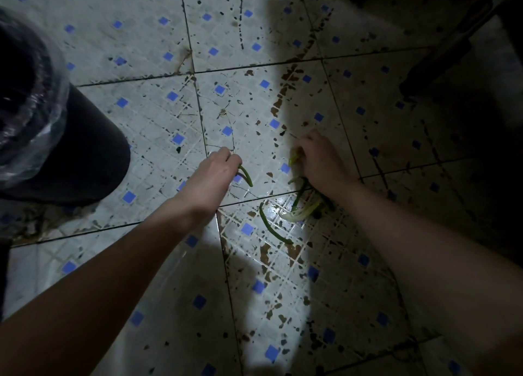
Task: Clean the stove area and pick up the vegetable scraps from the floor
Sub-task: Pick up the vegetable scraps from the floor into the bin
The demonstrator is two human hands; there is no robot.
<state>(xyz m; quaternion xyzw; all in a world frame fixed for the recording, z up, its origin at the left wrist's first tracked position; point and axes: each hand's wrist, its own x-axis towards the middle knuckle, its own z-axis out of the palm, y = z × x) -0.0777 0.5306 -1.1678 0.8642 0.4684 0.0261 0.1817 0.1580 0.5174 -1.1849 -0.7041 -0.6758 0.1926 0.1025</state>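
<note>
Dim room, one bright patch on the stained tiled floor.

Left hand is low over the tiles, its fingers curled and pinching a short green strip that hangs from the fingertips.

Right hand is at the shadow's edge, fingers closed round a bunch of green scraps. The pale ends trail down onto the floor beneath the wrist.

A loose curved green stem lies on the tiles between the forearms, just beside the bunch.

Dark bin with a clear plastic liner stands well to the left.
</note>
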